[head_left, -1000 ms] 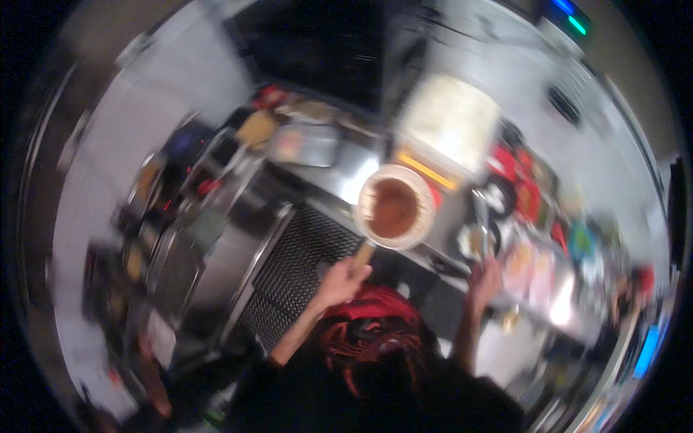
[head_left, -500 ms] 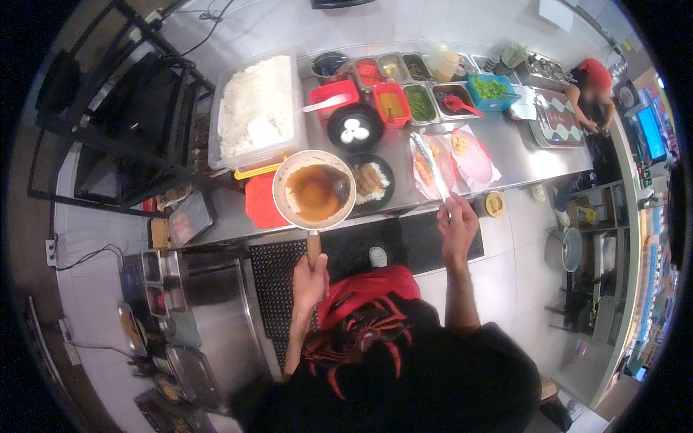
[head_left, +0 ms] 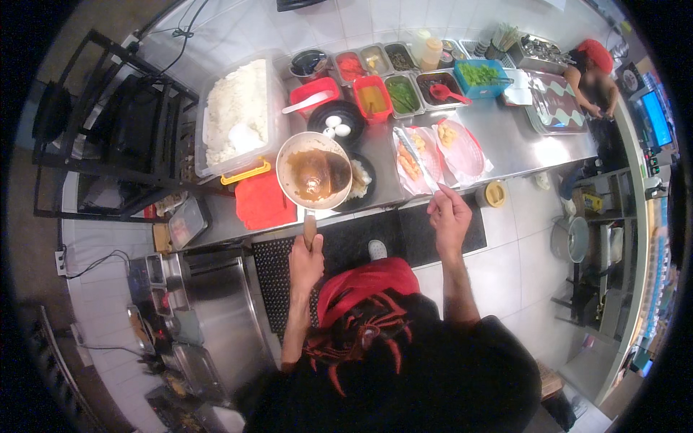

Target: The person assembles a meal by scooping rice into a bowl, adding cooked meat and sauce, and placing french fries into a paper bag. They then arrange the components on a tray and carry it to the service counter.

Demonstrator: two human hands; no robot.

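My left hand (head_left: 306, 263) is closed round the wooden handle of a light-coloured frying pan (head_left: 286, 179), held above the counter's front edge. Brown sauce (head_left: 314, 184) lies in the pan, thinner on one side. The pan's right rim overlaps a black plate (head_left: 369, 203) with white rice and browned pieces, partly hidden. My right hand (head_left: 451, 220) grips a pair of metal tongs (head_left: 417, 159), which reach over a paper-lined basket (head_left: 431, 172) of fried orange pieces. A second lined basket (head_left: 471, 155) with yellowish pieces sits beside it.
A big clear tub of white rice (head_left: 238, 115) stands at the left, near a red cloth (head_left: 263, 202). Behind the pan are a black bowl of eggs (head_left: 337, 128) and several ingredient containers (head_left: 402, 94). Another person (head_left: 595, 83) stands at the far right.
The pan has moved slightly away from me and further over the black plate, and the sauce has shifted in it. My view has turned a little; the tongs stay over the basket.
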